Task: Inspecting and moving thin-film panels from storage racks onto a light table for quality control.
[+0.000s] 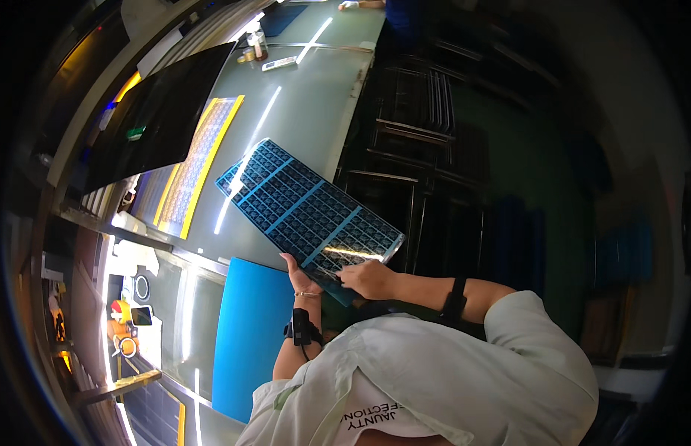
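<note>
A blue panel with a grid of small dark rectangles point(293, 199), much like a circuit board sheet, is held tilted in front of me and reaches out over the table. My left hand point(302, 276) supports its near left edge, the thumb raised beside it and the other fingers partly hidden beneath. At the near right end, my right hand point(367, 279) is closed with bent fingers against the panel's surface by the edge. Bright light glares off the panel near the right fingertips. Below my left hand lies a plain blue mat point(250, 334).
Left on the grey table point(315, 97) is a yellow-edged patterned sheet point(204, 160) beneath a dark slanted screen point(163, 111). Farther back are a white handheld device point(278, 64) and small bottles point(257, 44). Dark racks point(412, 111) stand right. Another person's hand point(349, 5) shows far off.
</note>
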The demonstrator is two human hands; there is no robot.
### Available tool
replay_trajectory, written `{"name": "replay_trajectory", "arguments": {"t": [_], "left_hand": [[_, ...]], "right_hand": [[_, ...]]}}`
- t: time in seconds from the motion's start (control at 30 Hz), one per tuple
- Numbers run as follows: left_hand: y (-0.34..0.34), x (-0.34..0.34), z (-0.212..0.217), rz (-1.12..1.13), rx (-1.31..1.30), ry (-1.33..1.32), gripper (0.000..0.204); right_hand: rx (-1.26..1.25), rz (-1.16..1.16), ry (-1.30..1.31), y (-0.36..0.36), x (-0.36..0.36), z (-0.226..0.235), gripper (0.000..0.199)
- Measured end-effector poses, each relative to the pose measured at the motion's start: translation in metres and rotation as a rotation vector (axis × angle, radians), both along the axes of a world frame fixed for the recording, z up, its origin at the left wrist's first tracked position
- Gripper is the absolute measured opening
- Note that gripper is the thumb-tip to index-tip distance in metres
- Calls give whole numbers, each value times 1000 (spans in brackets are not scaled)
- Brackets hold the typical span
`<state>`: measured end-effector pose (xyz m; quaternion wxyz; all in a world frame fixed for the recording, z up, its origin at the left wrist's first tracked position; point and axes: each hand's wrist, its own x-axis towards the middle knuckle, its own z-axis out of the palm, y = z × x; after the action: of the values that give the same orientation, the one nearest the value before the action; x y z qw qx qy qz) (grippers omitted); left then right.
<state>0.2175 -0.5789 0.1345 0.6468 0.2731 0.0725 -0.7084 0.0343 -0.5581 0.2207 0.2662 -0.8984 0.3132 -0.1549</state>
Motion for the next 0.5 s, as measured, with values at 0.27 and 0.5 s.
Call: {"name": "replay_trajectory", "arguments": {"t": [0.27,0.5], "left_hand": [[-54,68,14,-213,256,-251,49],[-64,48,15,-69,304,-593,33]], "right_hand": [[157,-325,-313,-37,-18,105,11],[-208,-871,-176,-98,-113,171,17]]}}
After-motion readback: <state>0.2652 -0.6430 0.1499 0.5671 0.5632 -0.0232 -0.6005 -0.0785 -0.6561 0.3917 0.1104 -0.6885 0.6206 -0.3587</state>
